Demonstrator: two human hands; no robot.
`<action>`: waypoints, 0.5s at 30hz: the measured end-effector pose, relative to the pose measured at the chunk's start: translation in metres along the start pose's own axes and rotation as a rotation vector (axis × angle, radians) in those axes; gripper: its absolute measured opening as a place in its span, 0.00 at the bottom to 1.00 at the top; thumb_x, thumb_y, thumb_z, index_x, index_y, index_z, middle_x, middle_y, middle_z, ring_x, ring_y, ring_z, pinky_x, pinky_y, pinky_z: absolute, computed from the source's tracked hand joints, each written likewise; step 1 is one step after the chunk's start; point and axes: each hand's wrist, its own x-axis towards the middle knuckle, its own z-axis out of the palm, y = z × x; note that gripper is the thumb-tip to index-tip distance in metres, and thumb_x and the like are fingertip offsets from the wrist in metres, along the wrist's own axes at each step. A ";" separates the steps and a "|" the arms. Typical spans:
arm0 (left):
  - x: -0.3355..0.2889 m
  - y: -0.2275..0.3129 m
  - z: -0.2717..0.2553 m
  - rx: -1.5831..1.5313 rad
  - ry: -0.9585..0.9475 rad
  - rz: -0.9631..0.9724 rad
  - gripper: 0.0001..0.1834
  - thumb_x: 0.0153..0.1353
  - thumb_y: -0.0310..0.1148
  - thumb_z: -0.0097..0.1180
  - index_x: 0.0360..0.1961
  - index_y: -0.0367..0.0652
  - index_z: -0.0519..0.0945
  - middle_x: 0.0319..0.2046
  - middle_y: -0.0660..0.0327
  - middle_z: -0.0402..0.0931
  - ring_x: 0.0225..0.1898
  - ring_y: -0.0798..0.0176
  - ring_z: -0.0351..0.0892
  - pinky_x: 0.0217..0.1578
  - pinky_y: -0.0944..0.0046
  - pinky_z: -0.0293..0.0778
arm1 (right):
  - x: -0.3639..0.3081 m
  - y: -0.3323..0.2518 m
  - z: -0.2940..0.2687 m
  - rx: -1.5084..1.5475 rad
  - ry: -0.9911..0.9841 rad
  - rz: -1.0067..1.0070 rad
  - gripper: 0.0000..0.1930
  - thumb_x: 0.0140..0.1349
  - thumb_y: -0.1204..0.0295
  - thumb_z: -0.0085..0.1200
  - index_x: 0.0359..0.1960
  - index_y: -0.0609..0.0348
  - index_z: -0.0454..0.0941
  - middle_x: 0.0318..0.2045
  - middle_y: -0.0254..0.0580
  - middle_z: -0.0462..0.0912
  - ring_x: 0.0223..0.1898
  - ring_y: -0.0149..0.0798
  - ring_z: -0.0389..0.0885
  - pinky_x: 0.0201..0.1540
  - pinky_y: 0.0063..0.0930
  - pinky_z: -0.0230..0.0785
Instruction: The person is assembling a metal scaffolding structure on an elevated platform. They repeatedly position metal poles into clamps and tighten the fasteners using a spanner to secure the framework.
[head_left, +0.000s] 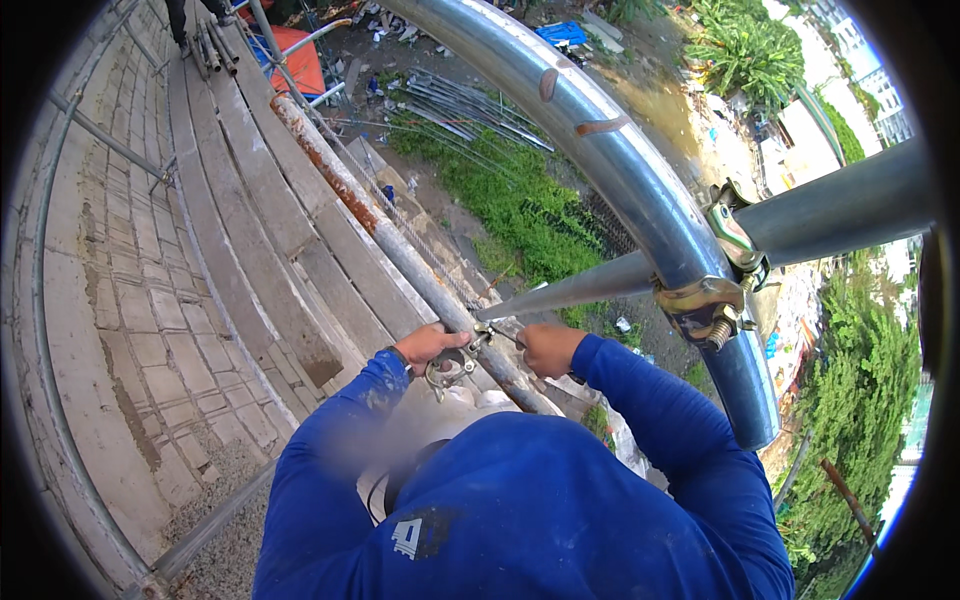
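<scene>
My left hand [428, 346] is closed beside a rusty scaffold pole [385, 238], its thumb against a metal scaffold coupler [450, 370] with curved jaws. On the pole, between my two hands, sits a second clamp fitting [482, 336]. My right hand [552, 350] is curled round a slim metal tool [508, 335], seemingly a spanner, whose far end reaches that fitting. Its grip end is hidden in my fingers. A thinner grey pole [580, 285] meets the rusty one near the fitting.
A thick shiny pipe [610, 150] arches overhead, with a coupler [715, 290] joining it to another tube [850, 212]. Planks [250, 190] run along a block wall [150, 310] at left. A person's legs [178, 22] and loose pipes [214, 45] are far off. Ground and plants [520, 220] lie far below.
</scene>
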 end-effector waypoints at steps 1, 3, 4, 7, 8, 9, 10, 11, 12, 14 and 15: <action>0.001 0.000 0.001 -0.010 -0.002 0.005 0.19 0.68 0.43 0.63 0.52 0.42 0.78 0.35 0.67 0.80 0.27 0.72 0.78 0.21 0.71 0.71 | 0.002 -0.005 -0.012 -0.003 -0.135 0.054 0.11 0.57 0.72 0.51 0.36 0.71 0.76 0.33 0.68 0.82 0.41 0.65 0.83 0.45 0.54 0.73; 0.000 -0.003 0.001 -0.035 0.004 0.015 0.18 0.68 0.43 0.63 0.51 0.42 0.79 0.35 0.67 0.80 0.27 0.73 0.78 0.21 0.71 0.71 | 0.014 0.000 -0.005 -0.216 -0.141 -0.139 0.14 0.58 0.73 0.50 0.42 0.70 0.78 0.36 0.65 0.83 0.43 0.64 0.83 0.47 0.51 0.74; 0.001 -0.004 0.003 -0.044 0.006 0.018 0.17 0.68 0.42 0.63 0.50 0.43 0.79 0.35 0.67 0.81 0.27 0.72 0.78 0.21 0.71 0.71 | 0.007 0.001 0.009 -0.068 -0.017 -0.050 0.14 0.58 0.73 0.50 0.44 0.70 0.78 0.37 0.65 0.83 0.44 0.63 0.83 0.47 0.50 0.74; 0.004 -0.003 0.002 -0.017 0.003 0.024 0.15 0.68 0.42 0.62 0.48 0.43 0.80 0.35 0.66 0.82 0.27 0.72 0.79 0.20 0.71 0.70 | 0.003 0.004 0.033 0.085 0.132 0.047 0.17 0.59 0.74 0.48 0.48 0.70 0.77 0.41 0.68 0.83 0.48 0.63 0.82 0.53 0.49 0.73; 0.010 -0.005 -0.001 0.006 0.014 0.032 0.15 0.68 0.42 0.62 0.48 0.43 0.80 0.35 0.66 0.82 0.27 0.72 0.79 0.20 0.70 0.71 | 0.006 0.006 0.030 0.058 0.098 0.056 0.17 0.59 0.74 0.48 0.48 0.70 0.77 0.41 0.68 0.83 0.48 0.63 0.82 0.53 0.49 0.73; 0.012 -0.010 -0.003 0.024 0.029 0.034 0.15 0.68 0.42 0.62 0.48 0.43 0.80 0.35 0.66 0.82 0.27 0.72 0.79 0.20 0.70 0.71 | 0.008 0.004 0.025 0.033 0.058 0.062 0.18 0.59 0.74 0.47 0.49 0.71 0.77 0.41 0.69 0.83 0.48 0.64 0.82 0.54 0.49 0.73; 0.004 -0.003 0.003 0.027 0.025 0.016 0.15 0.68 0.41 0.62 0.48 0.43 0.80 0.35 0.66 0.82 0.27 0.72 0.79 0.20 0.70 0.71 | 0.007 0.000 0.018 0.039 0.031 0.066 0.15 0.59 0.76 0.46 0.45 0.72 0.76 0.40 0.72 0.82 0.46 0.66 0.82 0.52 0.52 0.73; 0.003 -0.002 0.004 0.017 0.027 0.011 0.15 0.68 0.42 0.62 0.48 0.43 0.80 0.35 0.66 0.82 0.27 0.71 0.79 0.20 0.70 0.71 | 0.001 -0.006 0.023 0.036 0.099 0.069 0.14 0.58 0.76 0.46 0.44 0.72 0.75 0.40 0.72 0.82 0.46 0.67 0.82 0.52 0.52 0.73; 0.001 -0.001 0.006 0.007 0.032 0.012 0.16 0.68 0.42 0.62 0.48 0.42 0.80 0.35 0.66 0.82 0.27 0.71 0.79 0.20 0.70 0.71 | -0.007 -0.013 0.026 0.027 0.170 0.070 0.14 0.58 0.76 0.46 0.44 0.72 0.74 0.40 0.73 0.82 0.45 0.68 0.82 0.51 0.53 0.73; 0.000 -0.003 0.004 -0.009 0.030 0.036 0.17 0.67 0.42 0.63 0.49 0.41 0.80 0.36 0.65 0.82 0.27 0.71 0.79 0.20 0.70 0.71 | -0.008 -0.014 0.042 0.021 0.266 0.083 0.13 0.58 0.77 0.46 0.44 0.71 0.71 0.39 0.73 0.82 0.45 0.69 0.81 0.51 0.56 0.72; 0.000 -0.002 0.003 -0.001 0.025 0.035 0.17 0.67 0.42 0.63 0.49 0.41 0.80 0.36 0.65 0.82 0.27 0.71 0.79 0.20 0.70 0.71 | -0.010 -0.015 0.042 0.027 0.254 0.106 0.13 0.58 0.76 0.47 0.44 0.71 0.71 0.40 0.72 0.81 0.46 0.68 0.81 0.51 0.55 0.72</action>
